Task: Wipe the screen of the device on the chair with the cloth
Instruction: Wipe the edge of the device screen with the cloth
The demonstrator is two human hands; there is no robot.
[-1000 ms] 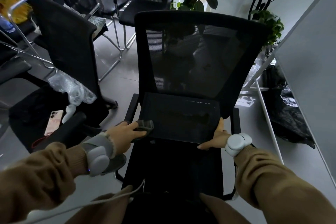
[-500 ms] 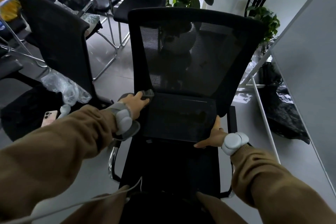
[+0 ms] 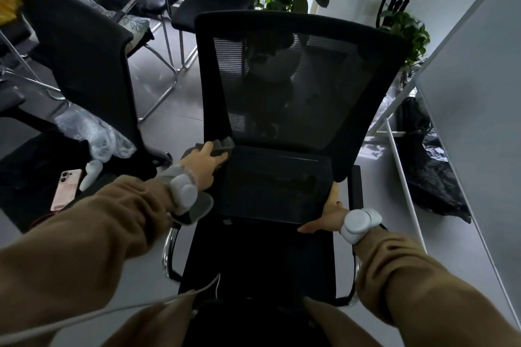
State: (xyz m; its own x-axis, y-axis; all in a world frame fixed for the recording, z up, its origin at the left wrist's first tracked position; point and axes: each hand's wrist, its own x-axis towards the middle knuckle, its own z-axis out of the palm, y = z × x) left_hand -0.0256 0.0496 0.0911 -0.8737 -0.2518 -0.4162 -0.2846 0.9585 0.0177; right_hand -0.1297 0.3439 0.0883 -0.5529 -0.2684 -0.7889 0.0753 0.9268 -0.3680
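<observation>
A dark tablet (image 3: 275, 184) leans screen-up on the seat of a black mesh-backed office chair (image 3: 298, 45), its far edge against the base of the backrest and its near edge partway down the seat cushion. The left hand (image 3: 201, 166) pinches a folded grey cloth (image 3: 222, 146) and presses it on the tablet's far-left corner. The right hand (image 3: 328, 215) grips the near-right corner, thumb along the right edge and fingers under the near edge. Each wrist carries a pale grey band (a rounded puck on top). Chrome armrest loops (image 3: 168, 251) flank the seat. To the left, on another dark seat, lie a pink phone (image 3: 66, 190) and crumpled clear plastic wrap (image 3: 94, 132). A white panel (image 3: 476, 87) stands close on the right, with a black bag (image 3: 428, 160) at its foot.
</observation>
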